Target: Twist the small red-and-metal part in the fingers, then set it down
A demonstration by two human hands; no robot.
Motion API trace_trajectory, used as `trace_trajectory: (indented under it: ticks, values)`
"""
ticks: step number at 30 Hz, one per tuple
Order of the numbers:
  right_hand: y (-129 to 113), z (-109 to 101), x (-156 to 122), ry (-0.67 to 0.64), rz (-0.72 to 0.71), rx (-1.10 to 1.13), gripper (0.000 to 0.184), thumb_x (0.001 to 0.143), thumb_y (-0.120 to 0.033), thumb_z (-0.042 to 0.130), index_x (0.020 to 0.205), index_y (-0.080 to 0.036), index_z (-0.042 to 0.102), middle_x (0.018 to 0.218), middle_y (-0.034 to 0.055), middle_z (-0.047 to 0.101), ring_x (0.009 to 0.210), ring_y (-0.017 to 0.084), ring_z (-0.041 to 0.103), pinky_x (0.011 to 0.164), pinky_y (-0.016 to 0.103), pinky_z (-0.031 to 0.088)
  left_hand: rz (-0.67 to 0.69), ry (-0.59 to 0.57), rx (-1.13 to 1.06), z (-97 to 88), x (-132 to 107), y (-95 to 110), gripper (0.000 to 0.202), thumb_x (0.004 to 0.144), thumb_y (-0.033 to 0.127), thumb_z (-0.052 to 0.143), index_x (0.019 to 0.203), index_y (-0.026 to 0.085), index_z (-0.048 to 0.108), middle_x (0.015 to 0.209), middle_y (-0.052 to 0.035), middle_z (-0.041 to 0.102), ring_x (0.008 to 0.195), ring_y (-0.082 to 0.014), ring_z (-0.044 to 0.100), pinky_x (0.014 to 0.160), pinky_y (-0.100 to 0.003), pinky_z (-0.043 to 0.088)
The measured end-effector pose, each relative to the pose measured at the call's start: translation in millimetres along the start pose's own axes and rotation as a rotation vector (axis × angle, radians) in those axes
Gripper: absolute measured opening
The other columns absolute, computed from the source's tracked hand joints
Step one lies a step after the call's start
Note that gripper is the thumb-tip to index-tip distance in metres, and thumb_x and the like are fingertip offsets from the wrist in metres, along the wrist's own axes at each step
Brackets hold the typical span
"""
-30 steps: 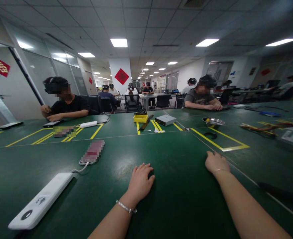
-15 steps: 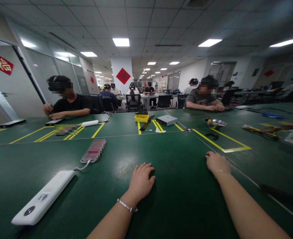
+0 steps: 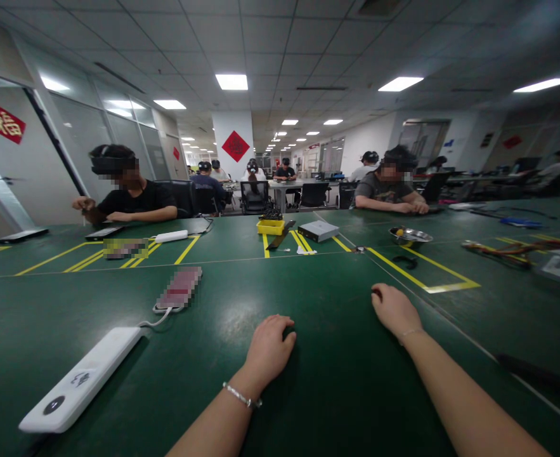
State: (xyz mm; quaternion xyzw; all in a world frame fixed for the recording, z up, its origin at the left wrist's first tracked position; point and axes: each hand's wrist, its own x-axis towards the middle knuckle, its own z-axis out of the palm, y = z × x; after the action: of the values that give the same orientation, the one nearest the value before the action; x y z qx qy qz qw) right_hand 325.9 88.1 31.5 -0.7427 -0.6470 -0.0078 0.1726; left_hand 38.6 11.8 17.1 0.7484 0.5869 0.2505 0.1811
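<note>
My left hand point(image 3: 271, 346) rests palm down on the green table point(image 3: 332, 393), its thumb apart from loosely bent fingers. It holds nothing. To the right, my right hand point(image 3: 396, 310) is low over the table with its fingers curved downward and partly hidden; a gap shows by the thumb and nothing is seen in it. Left of my left hand lies a phone point(image 3: 179, 289) with a blurred screen. A white cable point(image 3: 158, 320) joins it to a long white power bank point(image 3: 82, 379).
Farther back stand a yellow basket point(image 3: 271, 226) with dark items, a grey metal box point(image 3: 318, 230) and a metal bowl point(image 3: 410, 235). Wires point(image 3: 496, 252) lie at right. Yellow tape point(image 3: 453, 289) marks the table. Two people point(image 3: 137, 200) sit across it.
My right hand has moved left, toward my left hand, and its fingers have curled more. My left hand has barely shifted. The person at the far left has moved a hand outward.
</note>
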Motion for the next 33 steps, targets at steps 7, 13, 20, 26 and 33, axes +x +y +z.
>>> trace_trajectory:
  ticks: [7, 13, 20, 26, 33]
  values:
    - [-104, 12, -62, 0.003, -0.617, 0.333, 0.021, 0.071, -0.009, 0.041, 0.085, -0.018, 0.055, 0.087, 0.0058, 0.055, 0.086, 0.017, 0.049, 0.079, 0.031, 0.04, -0.049, 0.058, -0.095, 4.4, -1, 4, 0.032, 0.077, 0.041, 0.042, 0.098, 0.022, 0.057, 0.089, -0.0037, 0.063, 0.084, -0.0184, 0.054, 0.073, -0.028, 0.039]
    - [-138, 21, -98, -0.045, -0.792, 0.454, 0.032, 0.07, -0.007, 0.041, 0.098, -0.019, 0.053, 0.097, 0.0067, 0.053, 0.09, 0.016, 0.047, 0.081, 0.031, 0.041, -0.098, 0.06, -0.225, 12.1, 5, -4, 0.015, 0.075, 0.028, 0.043, 0.074, 0.018, 0.055, 0.065, 0.001, 0.058, 0.06, -0.012, 0.051, 0.054, -0.022, 0.034]
    - [-80, 11, -44, 0.067, -0.517, 0.151, 0.041, 0.075, -0.028, 0.044, 0.115, -0.02, 0.046, 0.114, 0.0105, 0.049, 0.11, 0.024, 0.039, 0.091, 0.043, 0.031, -0.131, 0.048, -0.406, 6.6, 5, -3, 0.026, 0.078, 0.041, 0.039, 0.074, 0.018, 0.052, 0.061, 0.0027, 0.058, 0.055, -0.0105, 0.049, 0.052, -0.02, 0.033]
    - [22, 15, 3, 0.087, 0.24, -0.133, 0.05, 0.077, -0.04, 0.034, 0.122, -0.02, 0.04, 0.128, 0.0164, 0.035, 0.118, 0.039, 0.025, 0.086, 0.054, 0.029, -0.162, 0.043, -0.425, 5.0, 4, -2, 0.03, 0.077, 0.045, 0.038, 0.075, 0.019, 0.051, 0.055, 0.0045, 0.053, 0.051, -0.0097, 0.046, 0.051, -0.02, 0.032]
    - [41, 9, 4, -0.077, 0.272, -0.146, 0.038, 0.076, -0.019, 0.03, 0.1, -0.01, 0.058, 0.105, 0.0217, 0.05, 0.099, 0.034, 0.047, 0.073, 0.043, 0.041, -0.127, 0.081, -0.389, 7.0, 5, -4, 0.029, 0.077, 0.045, 0.038, 0.073, 0.019, 0.05, 0.056, 0.0055, 0.048, 0.053, -0.0099, 0.044, 0.051, -0.02, 0.03]
